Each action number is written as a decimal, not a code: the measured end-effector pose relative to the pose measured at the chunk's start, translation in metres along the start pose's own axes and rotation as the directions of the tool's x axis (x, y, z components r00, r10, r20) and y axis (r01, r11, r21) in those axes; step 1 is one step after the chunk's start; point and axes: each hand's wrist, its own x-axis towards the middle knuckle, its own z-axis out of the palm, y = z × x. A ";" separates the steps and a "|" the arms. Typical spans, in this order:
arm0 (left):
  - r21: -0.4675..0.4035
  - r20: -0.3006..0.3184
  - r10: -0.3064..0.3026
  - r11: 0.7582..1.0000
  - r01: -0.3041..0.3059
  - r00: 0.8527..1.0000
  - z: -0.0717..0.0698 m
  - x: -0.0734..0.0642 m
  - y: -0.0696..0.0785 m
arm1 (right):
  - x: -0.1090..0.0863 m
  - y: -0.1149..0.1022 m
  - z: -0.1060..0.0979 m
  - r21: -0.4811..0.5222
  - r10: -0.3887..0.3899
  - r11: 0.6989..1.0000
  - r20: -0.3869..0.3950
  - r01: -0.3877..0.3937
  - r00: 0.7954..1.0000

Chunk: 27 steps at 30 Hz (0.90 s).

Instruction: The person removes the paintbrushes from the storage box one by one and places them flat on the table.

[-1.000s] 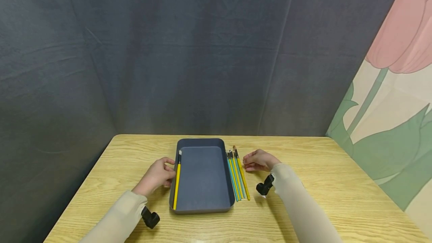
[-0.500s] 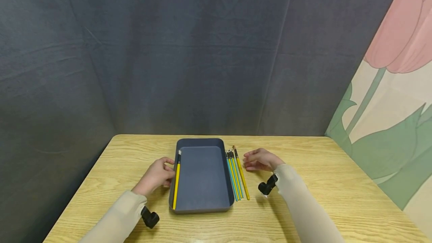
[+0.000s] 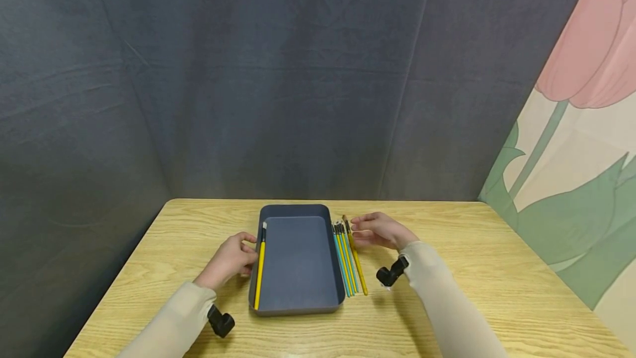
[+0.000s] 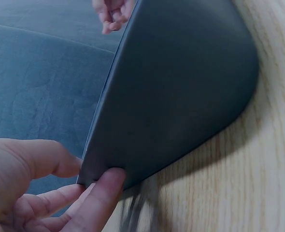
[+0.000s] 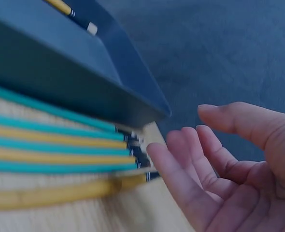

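Note:
My left hand rests beside the left wall of a dark grey tray. In the left wrist view its fingers touch the tray's outer wall, the thumb near the rim. A yellow paintbrush with a white tip lies inside along the left wall. Right of the tray lies a row of teal and yellow paintbrushes. The outermost is a thicker yellow paintbrush with a brown tip. My right hand hovers at its bristle end, fingers spread and relaxed, nothing held in the right wrist view.
The light wooden table extends to both sides. A dark grey curtain hangs behind its far edge, and a wall with a painted tulip stands at the right. A black wrist camera is strapped to each sleeve.
My right hand has moved left, from beside the row of paintbrushes to over the bristle end of the outermost yellow one. The left hand and the tray stay nearly still.

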 end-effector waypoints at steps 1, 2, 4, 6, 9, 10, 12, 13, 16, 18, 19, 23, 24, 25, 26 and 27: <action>-0.001 0.000 0.000 1.000 0.000 1.000 0.000 0.000 0.000 | 0.000 -0.002 0.003 -0.001 -0.001 1.000 -0.003 0.001 1.000; -0.002 0.000 0.000 1.000 0.000 1.000 0.000 0.000 0.000 | 0.000 -0.004 0.006 -0.004 -0.007 1.000 0.001 0.007 1.000; -0.001 -0.001 0.000 1.000 0.000 1.000 0.000 -0.001 0.000 | 0.000 -0.009 0.012 -0.001 -0.013 1.000 0.004 0.013 1.000; -0.002 -0.001 0.000 1.000 0.000 1.000 0.000 -0.001 0.000 | -0.001 -0.012 0.018 0.000 -0.027 1.000 0.018 0.027 0.999; -0.003 0.001 0.002 1.000 -0.002 1.000 0.000 -0.001 -0.001 | -0.001 -0.018 0.028 0.009 -0.041 0.999 0.036 0.041 0.998; -0.005 0.002 0.003 1.000 -0.003 1.000 0.000 -0.001 -0.001 | 0.000 -0.020 0.031 0.013 -0.045 0.999 0.044 0.044 0.998; -0.007 0.004 0.004 1.000 -0.004 1.000 0.000 -0.001 -0.001 | 0.000 -0.023 0.038 0.029 -0.051 0.998 0.058 0.050 0.997; -0.008 0.004 0.004 1.000 -0.004 1.000 0.001 0.000 -0.001 | 0.000 -0.025 0.042 0.035 -0.057 0.998 0.063 0.055 0.996; -0.008 0.004 0.002 1.000 -0.002 1.000 0.001 0.000 -0.002 | 0.001 -0.031 0.052 0.063 -0.065 0.996 0.068 0.060 0.996; -0.009 0.002 0.002 1.000 -0.002 1.000 0.000 0.000 -0.002 | 0.002 -0.034 0.059 0.073 -0.073 0.995 0.073 0.068 0.995; -0.009 0.001 0.003 1.000 -0.003 1.000 0.000 0.000 -0.002 | 0.002 -0.036 0.062 0.072 -0.082 0.994 0.080 0.076 0.993; -0.007 0.000 0.005 1.000 -0.005 1.000 0.000 0.001 -0.002 | 0.005 -0.041 0.077 0.091 -0.085 0.993 0.094 0.077 0.992; -0.006 0.000 0.006 1.000 -0.006 1.000 0.000 0.001 -0.002 | 0.005 -0.042 0.081 0.093 -0.082 0.993 0.092 0.074 0.992; -0.005 0.000 0.007 1.000 -0.007 1.000 0.000 0.001 -0.002 | 0.006 -0.043 0.085 0.097 -0.079 0.993 0.089 0.070 0.993; -0.004 0.000 0.008 1.000 -0.008 1.000 0.000 0.001 -0.002 | 0.006 -0.045 0.090 0.099 -0.071 0.993 0.086 0.063 0.994; -0.004 0.000 0.010 1.000 -0.010 1.000 0.000 0.001 -0.002 | 0.007 -0.045 0.094 0.099 -0.069 0.993 0.084 0.060 0.994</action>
